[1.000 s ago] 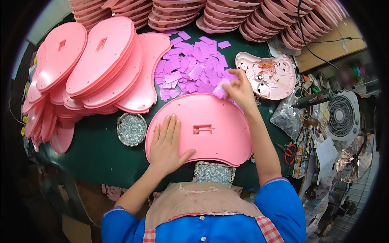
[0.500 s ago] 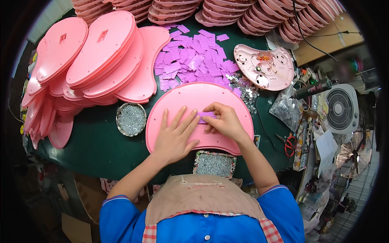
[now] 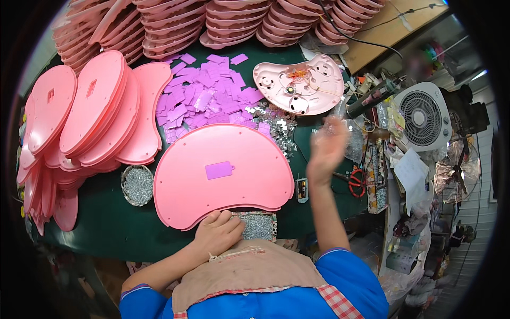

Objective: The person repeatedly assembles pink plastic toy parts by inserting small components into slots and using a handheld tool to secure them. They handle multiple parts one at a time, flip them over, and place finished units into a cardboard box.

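A pink bean-shaped plastic panel (image 3: pixel 223 143) lies before me on the table. Set in its middle is a small purple cover plate (image 3: pixel 219 170). At the panel's lower edge is my left hand (image 3: pixel 219 232), its fingers curled together over the left end of a rectangular box of small silver screws (image 3: pixel 257 226); what they hold, if anything, is hidden. Off the panel's right side, my right hand (image 3: pixel 328 149) is raised and smeared by motion, near a dark electric screwdriver (image 3: pixel 374 97).
Pink panels (image 3: pixel 101 106) are piled at left, with stacked pink shells (image 3: pixel 234 18) behind. Purple plates (image 3: pixel 207 90) lie heaped beyond the panel. Nearby are an open shell with wiring (image 3: pixel 297 85), a round tray of screws (image 3: pixel 137 185), red-handled pliers (image 3: pixel 357 182) and a fan (image 3: pixel 423 117).
Both hands have left the purple plate, which now sits in the panel. My left hand moved to the screw box, my right hand towards the screwdriver. The view has shifted right.
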Motion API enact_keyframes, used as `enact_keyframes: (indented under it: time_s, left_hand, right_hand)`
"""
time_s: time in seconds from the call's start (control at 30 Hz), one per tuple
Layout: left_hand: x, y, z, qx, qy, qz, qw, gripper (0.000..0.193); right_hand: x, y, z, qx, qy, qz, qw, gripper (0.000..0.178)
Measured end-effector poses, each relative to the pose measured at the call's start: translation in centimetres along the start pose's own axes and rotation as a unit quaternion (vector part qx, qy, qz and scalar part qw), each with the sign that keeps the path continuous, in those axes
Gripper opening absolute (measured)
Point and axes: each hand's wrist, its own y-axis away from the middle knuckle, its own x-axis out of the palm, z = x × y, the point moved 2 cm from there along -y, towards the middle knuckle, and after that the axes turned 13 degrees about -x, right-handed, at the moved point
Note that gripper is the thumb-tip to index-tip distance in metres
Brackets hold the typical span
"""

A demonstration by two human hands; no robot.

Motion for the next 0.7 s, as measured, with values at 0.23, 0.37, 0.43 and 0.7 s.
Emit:
enact_keyframes:
  time_s: [0.23,0.37,0.43,0.7]
  left_hand:
    - [2.5,-0.8,-0.1,0.036,0.012,0.112,0.993,0.021]
    - [2.2,-0.2,-0.2,0.000,0.095,0.041,0.995,0.017]
    - [1.8,-0.4,-0.3,-0.012,0.132,0.037,0.990,0.017]
    - [2.2,0.1,-0.3,-0.132,0.311,0.079,0.938,0.013]
  right_hand:
    - [-15.4,-14.1,-10.4,0.125,0.082,0.120,0.981,0.045]
    - [-13.5,-10.6,-6.5,-0.066,0.135,0.041,0.988,0.045]
    - [-12.2,-8.5,-4.2,-0.042,-0.065,-0.009,0.997,0.057]
    - [-2.8,-4.0,7.6,0.157,-0.477,0.204,0.841,0.055]
